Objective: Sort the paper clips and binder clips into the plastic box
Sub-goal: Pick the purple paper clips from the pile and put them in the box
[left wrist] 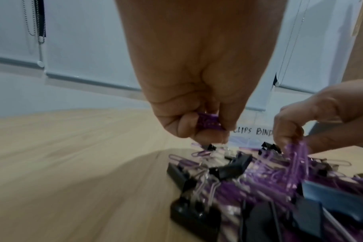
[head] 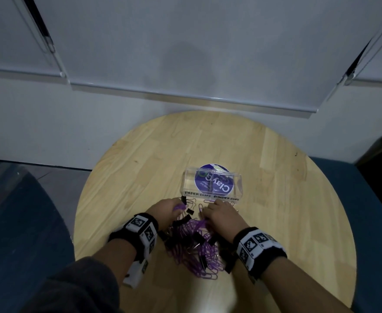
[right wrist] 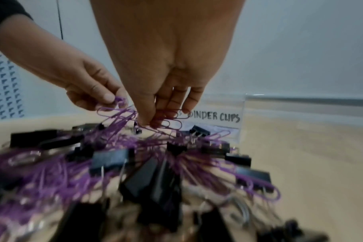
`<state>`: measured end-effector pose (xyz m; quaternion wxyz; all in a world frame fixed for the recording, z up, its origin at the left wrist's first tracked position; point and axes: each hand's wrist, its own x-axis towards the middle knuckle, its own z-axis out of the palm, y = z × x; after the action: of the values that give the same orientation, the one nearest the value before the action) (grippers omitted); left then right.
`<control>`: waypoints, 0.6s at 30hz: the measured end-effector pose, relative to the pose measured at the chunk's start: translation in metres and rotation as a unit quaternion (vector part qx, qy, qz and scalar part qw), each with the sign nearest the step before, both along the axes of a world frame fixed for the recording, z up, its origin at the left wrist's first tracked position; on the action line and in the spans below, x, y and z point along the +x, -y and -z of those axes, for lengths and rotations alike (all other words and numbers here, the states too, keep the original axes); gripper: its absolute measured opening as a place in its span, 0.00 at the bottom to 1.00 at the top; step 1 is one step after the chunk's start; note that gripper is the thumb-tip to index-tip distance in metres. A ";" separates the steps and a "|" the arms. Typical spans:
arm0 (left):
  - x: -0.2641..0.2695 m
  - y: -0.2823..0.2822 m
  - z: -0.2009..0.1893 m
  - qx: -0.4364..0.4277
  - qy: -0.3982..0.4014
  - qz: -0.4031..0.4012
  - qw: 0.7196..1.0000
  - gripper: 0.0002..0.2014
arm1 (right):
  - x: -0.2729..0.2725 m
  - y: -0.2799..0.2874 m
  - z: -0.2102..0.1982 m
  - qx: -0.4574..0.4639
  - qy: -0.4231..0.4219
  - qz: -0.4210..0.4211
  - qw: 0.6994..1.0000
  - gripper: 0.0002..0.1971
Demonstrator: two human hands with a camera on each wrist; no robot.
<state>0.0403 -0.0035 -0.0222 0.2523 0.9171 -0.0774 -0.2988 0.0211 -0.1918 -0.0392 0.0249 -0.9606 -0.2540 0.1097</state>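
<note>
A mixed pile of purple paper clips and black binder clips lies on the round wooden table. Behind it stands a clear plastic box, labelled PAPER CLIPS on the left half and BINDER CLIPS on the right. My left hand hovers at the pile's far left and pinches a small bunch of purple paper clips. My right hand is at the pile's far right; its fingertips pinch a few purple paper clips being lifted out of the heap.
A round purple sticker shows through the box's bottom. Loose clips lie between the hands and the box. White wall and roller blinds stand behind the table. Blue seating flanks it on both sides.
</note>
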 end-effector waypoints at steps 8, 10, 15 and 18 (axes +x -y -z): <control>0.020 -0.010 -0.032 -0.021 0.009 -0.013 1.000 0.19 | 0.020 0.017 -0.064 0.098 -0.098 0.125 0.982 0.09; 0.026 -0.012 -0.037 -0.035 0.026 -0.024 0.999 0.19 | 0.035 0.016 -0.082 0.212 -0.082 0.193 0.955 0.07; 0.046 -0.023 -0.033 -0.027 0.071 -0.070 0.995 0.20 | 0.079 -0.016 -0.085 0.404 -0.039 0.294 0.865 0.05; 0.058 -0.028 -0.026 -0.038 0.131 -0.082 0.987 0.18 | 0.094 -0.033 -0.055 0.325 -0.048 0.295 0.897 0.07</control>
<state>0.0982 0.0240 0.0042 0.2980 0.9414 -0.0456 -0.1510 0.1153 -0.1593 0.0157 0.3795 -0.9233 0.0211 0.0544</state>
